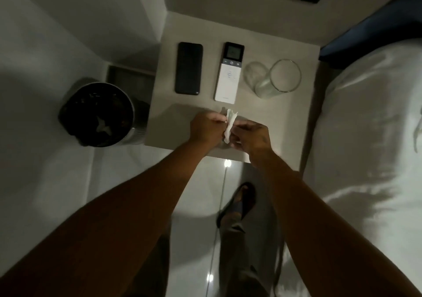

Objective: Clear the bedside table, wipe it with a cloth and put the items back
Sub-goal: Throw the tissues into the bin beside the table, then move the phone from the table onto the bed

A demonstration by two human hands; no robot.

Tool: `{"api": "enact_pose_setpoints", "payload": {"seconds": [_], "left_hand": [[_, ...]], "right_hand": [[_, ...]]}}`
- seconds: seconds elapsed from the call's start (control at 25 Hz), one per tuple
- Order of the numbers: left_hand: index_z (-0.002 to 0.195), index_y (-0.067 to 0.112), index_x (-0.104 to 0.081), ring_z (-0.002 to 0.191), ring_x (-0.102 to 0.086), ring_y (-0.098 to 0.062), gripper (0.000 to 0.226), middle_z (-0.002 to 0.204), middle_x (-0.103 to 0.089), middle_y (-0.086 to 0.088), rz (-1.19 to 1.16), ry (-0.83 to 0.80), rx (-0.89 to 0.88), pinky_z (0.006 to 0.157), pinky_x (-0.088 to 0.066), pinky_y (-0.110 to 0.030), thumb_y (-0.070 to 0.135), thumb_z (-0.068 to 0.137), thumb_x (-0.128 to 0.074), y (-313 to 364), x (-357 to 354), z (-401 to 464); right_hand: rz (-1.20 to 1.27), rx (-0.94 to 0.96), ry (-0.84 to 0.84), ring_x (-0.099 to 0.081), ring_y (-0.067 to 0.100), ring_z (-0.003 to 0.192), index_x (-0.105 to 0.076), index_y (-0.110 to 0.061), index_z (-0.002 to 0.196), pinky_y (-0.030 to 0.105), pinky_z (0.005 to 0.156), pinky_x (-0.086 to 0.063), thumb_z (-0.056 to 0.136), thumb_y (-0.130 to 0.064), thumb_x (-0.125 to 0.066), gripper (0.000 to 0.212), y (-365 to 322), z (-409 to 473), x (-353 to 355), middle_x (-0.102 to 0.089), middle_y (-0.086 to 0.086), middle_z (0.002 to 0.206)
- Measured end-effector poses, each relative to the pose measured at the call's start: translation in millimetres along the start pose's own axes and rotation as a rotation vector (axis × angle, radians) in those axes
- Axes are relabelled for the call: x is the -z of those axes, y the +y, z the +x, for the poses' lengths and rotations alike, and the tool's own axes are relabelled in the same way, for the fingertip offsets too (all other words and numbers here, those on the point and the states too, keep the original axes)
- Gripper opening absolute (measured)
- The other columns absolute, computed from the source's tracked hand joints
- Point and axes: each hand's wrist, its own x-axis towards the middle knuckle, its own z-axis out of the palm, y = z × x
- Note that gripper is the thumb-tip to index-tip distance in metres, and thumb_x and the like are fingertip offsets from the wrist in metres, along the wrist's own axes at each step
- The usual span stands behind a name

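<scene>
The cloth [229,125] is a small, pale, crumpled strip, white against the dim room, held upright between the two hands over the near part of the surface [274,114]. Its top end flares out in a ragged tuft above the knuckles, and its lower end hangs just below them. The left hand [205,129] is closed, pinching the cloth's left side with fingers curled in. The right hand [251,137] is also closed on it, gripping from the right, so the cloth sits squeezed in the narrow gap where the hands meet. Whether it touches the surface cannot be told.

The surface is a light grey-beige top, set between a bin [98,114] on the floor to the left and a bed [370,137] with white bedding to the right. Three things lie in a row on its far half: a dark phone [188,68] flat at the left, a white remote [229,73] with a dark screen end beside it, and a clear glass [278,78] at the right, standing upright. All three are well apart from the hands. A sandalled foot [237,202] shows on the glossy floor below.
</scene>
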Motion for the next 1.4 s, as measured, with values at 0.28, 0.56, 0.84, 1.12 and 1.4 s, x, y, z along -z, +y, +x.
{"api": "enact_pose_setpoints", "payload": {"seconds": [0.28, 0.56, 0.84, 1.12, 1.4], "left_hand": [[0.101, -0.004, -0.070, 0.087, -0.069, -0.036, 0.017, 0.096, -0.072, -0.019, -0.204, 0.387, 0.132, 0.071, -0.062, -0.035, -0.007, 0.085, -0.068, -43.4, 215.2, 2.2], [0.078, 0.021, -0.061, 0.096, -0.065, -0.028, 0.021, 0.094, -0.065, -0.010, 0.042, 0.319, 0.391, 0.098, -0.056, -0.049, 0.006, 0.092, -0.057, -88.9, 300.4, 33.5], [0.112, 0.010, -0.072, 0.106, -0.068, -0.028, 0.022, 0.112, -0.074, -0.013, 0.247, 0.324, -0.132, 0.098, -0.053, -0.038, 0.013, 0.091, -0.063, -4.1, 210.3, 51.7], [0.116, 0.002, -0.069, 0.111, -0.066, -0.034, 0.030, 0.119, -0.070, -0.019, 0.343, 0.129, 0.037, 0.097, -0.055, -0.040, 0.006, 0.089, -0.059, 68.9, 122.8, 115.6], [0.101, 0.010, -0.063, 0.105, -0.066, -0.034, 0.011, 0.114, -0.068, -0.019, 0.010, 0.033, 0.283, 0.100, -0.054, -0.048, 0.004, 0.092, -0.063, 32.9, 128.5, 38.0]], "right_hand": [[-0.082, 0.009, -0.356, -0.074, 0.032, 0.088, -0.074, -0.003, 0.108, 0.036, 0.072, -0.065, 0.089, 0.000, -0.070, 0.020, -23.5, -32.3, -223.2, -0.075, 0.024, 0.106], [-0.409, 0.090, -0.372, -0.066, 0.036, 0.116, -0.069, -0.003, 0.120, 0.045, 0.101, -0.054, 0.089, -0.007, -0.068, 0.031, -28.4, -30.8, -301.1, -0.069, 0.020, 0.125], [-0.486, 0.521, 0.377, -0.049, 0.025, 0.126, -0.051, -0.016, 0.135, 0.033, 0.102, -0.046, 0.091, -0.018, -0.066, 0.047, -76.3, 5.9, -172.4, -0.049, 0.011, 0.139], [-0.556, 0.141, 0.217, -0.060, 0.034, 0.114, -0.057, -0.006, 0.123, 0.038, 0.084, -0.052, 0.085, -0.013, -0.070, 0.042, -112.9, 63.9, -161.9, -0.061, 0.015, 0.123], [-0.318, 0.191, 0.013, -0.069, 0.033, 0.101, -0.072, -0.008, 0.111, 0.028, 0.076, -0.051, 0.086, -0.007, -0.066, 0.026, -76.1, 13.5, -126.3, -0.072, 0.015, 0.104]]}}
